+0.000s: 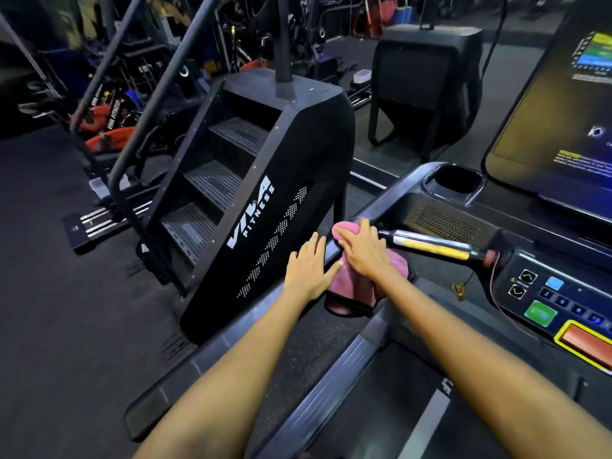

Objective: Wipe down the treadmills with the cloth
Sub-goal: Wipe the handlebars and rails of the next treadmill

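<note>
- Pink cloth point(351, 286) draped over the treadmill's left side rail point(265, 309), just where the rail meets the console; part hangs down on the inner side toward the belt point(390, 409)
- My right hand point(364, 250) lies flat on top of the cloth, fingers straight, pressing it onto the rail; fingertips reach the cloth's far bunched end
- My left hand point(309, 266) rests flat on the bare rail just beside the cloth, on its outer side, fingers spread and straight; thumb looks to touch the cloth's edge, holds nothing
- The relation that matters: the rail's long axis runs from near-left, by my elbows, up to far-right at the console; the cloth sits at the far end of it, so unwiped rail lies back toward me
- Right hand is the one on the cloth, so I judge it leads the stroke along that axis; the left only steadies
- Silver and yellow handle point(433, 245) starts right beyond my right fingertips, jutting off toward the button panel point(546, 303)
- Stair machine point(265, 193) stands close on the rail's outer side, near my left hand
</note>
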